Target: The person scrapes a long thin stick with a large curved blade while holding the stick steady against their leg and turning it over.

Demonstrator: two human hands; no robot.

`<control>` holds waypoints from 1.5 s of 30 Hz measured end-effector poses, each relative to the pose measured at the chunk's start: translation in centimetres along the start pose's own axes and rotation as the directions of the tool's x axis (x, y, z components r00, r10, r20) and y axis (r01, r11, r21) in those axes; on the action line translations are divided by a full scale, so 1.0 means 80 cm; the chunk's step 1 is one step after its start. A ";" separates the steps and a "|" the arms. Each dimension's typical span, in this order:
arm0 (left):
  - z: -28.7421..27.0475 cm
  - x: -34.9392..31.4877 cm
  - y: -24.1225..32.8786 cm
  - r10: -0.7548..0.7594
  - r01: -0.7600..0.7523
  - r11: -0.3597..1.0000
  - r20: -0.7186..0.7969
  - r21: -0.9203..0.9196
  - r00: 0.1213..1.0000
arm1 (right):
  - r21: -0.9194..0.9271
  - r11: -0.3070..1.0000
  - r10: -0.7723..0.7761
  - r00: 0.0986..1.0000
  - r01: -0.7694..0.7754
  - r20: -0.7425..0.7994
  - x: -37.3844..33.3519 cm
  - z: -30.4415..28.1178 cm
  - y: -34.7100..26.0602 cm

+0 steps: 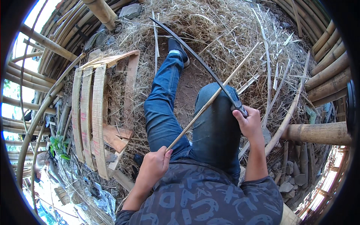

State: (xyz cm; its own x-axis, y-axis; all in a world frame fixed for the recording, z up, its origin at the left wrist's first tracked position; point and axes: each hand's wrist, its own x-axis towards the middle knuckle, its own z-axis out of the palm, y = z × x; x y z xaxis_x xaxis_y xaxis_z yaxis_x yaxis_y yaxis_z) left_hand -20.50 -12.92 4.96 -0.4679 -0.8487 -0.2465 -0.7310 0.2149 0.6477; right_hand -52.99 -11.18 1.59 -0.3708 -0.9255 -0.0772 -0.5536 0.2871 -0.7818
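My left hand [153, 165] is closed round the near end of a thin bamboo strip [198, 113], in front of my waist. The strip slants up and to the right across my right thigh, its far end in the air over the shavings. In my right hand [249, 122] is the dark handle of a long machete [195, 56], beside my right knee. Its narrow blade points up and to the left, past my left foot. Near the handle the blade crosses the strip above the knee; whether they touch I cannot tell.
A broken wooden crate [98, 112] stands to my left. Pale shavings [225, 30] cover the ground ahead, with loose split strips [267, 63] among them. Bamboo pole walls rise on both sides, and a thick bamboo pole [317, 134] juts in from the right. Stones [290, 180] lie at lower right.
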 end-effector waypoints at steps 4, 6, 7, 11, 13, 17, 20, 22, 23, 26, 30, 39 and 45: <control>0.003 -0.014 -0.003 -0.003 0.002 1.000 -0.047 -0.020 0.999 | -0.062 0.997 0.036 0.998 -0.040 -0.057 -0.003 0.006 -0.009; 0.001 -0.031 -0.011 -0.021 0.020 1.000 -0.043 -0.020 0.999 | -0.070 0.996 0.042 0.996 -0.047 -0.074 -0.005 0.006 -0.013; -0.001 -0.040 -0.018 -0.034 0.034 0.999 -0.037 -0.018 0.999 | -0.028 0.998 0.049 0.995 -0.052 -0.087 -0.005 0.004 -0.013; 0.005 -0.064 -0.047 -0.026 0.024 0.998 -0.036 -0.063 0.999 | -0.032 0.998 0.058 0.995 -0.061 -0.085 -0.007 0.001 -0.012; 0.007 -0.080 -0.051 -0.055 0.053 0.997 -0.034 -0.060 0.998 | -0.029 0.998 0.052 0.994 -0.055 -0.093 -0.008 0.004 -0.009; 0.008 -0.093 -0.073 -0.062 0.060 0.998 -0.063 -0.030 0.996 | -0.038 0.998 0.044 0.996 -0.047 -0.083 -0.005 0.004 -0.008; 0.002 -0.094 -0.079 -0.089 0.086 0.995 -0.044 -0.057 0.995 | -0.014 0.999 0.036 0.996 -0.037 -0.076 -0.006 0.003 -0.004; 0.001 -0.086 -0.089 -0.049 0.049 0.999 -0.062 -0.016 0.997 | -0.011 0.999 0.039 0.996 -0.040 -0.074 -0.006 0.003 -0.003; -0.001 -0.084 -0.088 -0.048 0.047 0.999 -0.059 -0.016 0.997 | 0.009 0.999 0.044 0.996 -0.043 -0.083 -0.007 0.003 -0.004; -0.006 -0.069 -0.079 -0.052 0.053 0.999 -0.051 0.011 0.997 | 0.023 0.998 0.057 0.994 -0.055 -0.092 -0.006 -0.001 -0.006; 0.001 -0.043 -0.065 0.000 0.002 1.000 -0.088 0.021 0.996 | 0.037 0.997 0.067 0.995 -0.065 -0.077 -0.007 -0.003 -0.008; -0.016 0.003 -0.034 0.092 -0.082 0.989 -0.077 0.123 0.993 | 0.099 0.994 0.058 0.996 -0.051 -0.069 -0.005 -0.006 -0.003; -0.016 0.001 -0.023 0.006 -0.006 1.000 0.018 -0.002 1.000 | 0.085 0.996 0.048 0.996 -0.042 -0.070 -0.004 -0.003 -0.002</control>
State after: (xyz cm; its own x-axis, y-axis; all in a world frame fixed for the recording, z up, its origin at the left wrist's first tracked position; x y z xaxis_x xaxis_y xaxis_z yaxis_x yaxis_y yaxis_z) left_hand -18.56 -14.02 4.65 -0.4815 -0.8383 -0.2557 -0.7273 0.2193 0.6504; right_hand -52.96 -10.87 1.91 -0.4486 -0.8909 -0.0711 -0.4725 0.3039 -0.8273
